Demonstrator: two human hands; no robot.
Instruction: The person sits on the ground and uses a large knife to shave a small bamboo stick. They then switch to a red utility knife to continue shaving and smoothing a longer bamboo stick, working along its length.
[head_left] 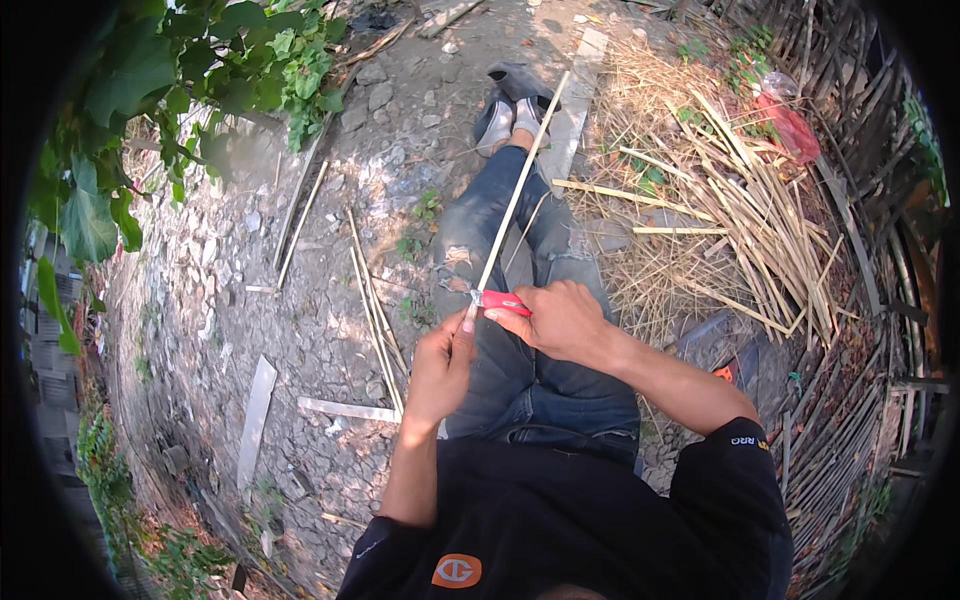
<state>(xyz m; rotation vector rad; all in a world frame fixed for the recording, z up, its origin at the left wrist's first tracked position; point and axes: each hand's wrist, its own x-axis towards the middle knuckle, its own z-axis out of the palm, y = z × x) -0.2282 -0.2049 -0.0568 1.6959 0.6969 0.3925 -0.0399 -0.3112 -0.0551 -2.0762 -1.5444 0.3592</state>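
Note:
A long, pale bamboo strip (pixel 520 190) slants from my hands over my outstretched legs toward my feet. Its near end is pinched between the thumb and fingers of my left hand (pixel 443 368). My right hand (pixel 562 318) is wrapped around a red-handled tool (pixel 506 303), whose small metal end meets the strip just beyond my left thumb. The exact shape of that metal end is too small to make out. Both hands are close together above my lap.
A heap of split bamboo strips (pixel 765 235) lies on straw at the right. More strips (pixel 370 300) and a flat board piece (pixel 257 420) rest on the stony ground at the left. A red plastic bag (pixel 790 125) is by the stick fence (pixel 885 190). Leaves (pixel 150 90) hang at upper left.

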